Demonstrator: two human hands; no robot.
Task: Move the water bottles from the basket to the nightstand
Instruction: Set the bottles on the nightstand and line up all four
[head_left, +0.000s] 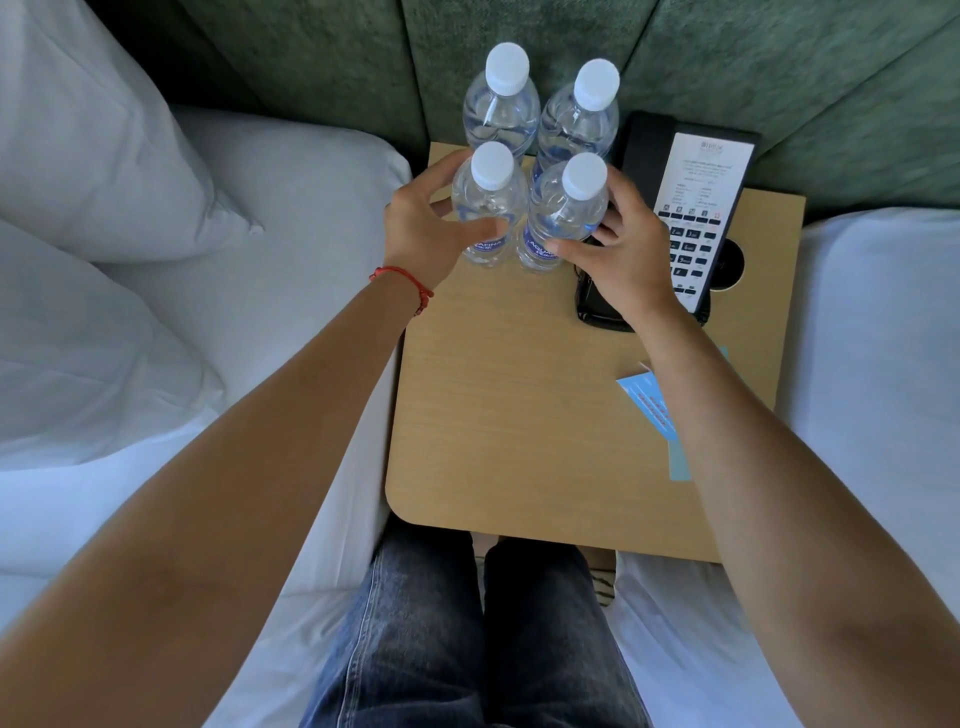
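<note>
Both arms reach forward, left hand (421, 228) and right hand (623, 254) fingers curled.

Phone handset (602, 306) (mostly behind hand (618, 254))

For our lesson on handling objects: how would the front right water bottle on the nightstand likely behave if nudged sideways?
The front right water bottle is tall and narrow, so it would probably tip rather than slide. It looks full, so likely heavy for its size. Its clear thin walls may flex slightly under the right hand.

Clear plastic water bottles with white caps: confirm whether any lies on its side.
No: all four clear plastic water bottles stand upright on the wooden nightstand.
</note>
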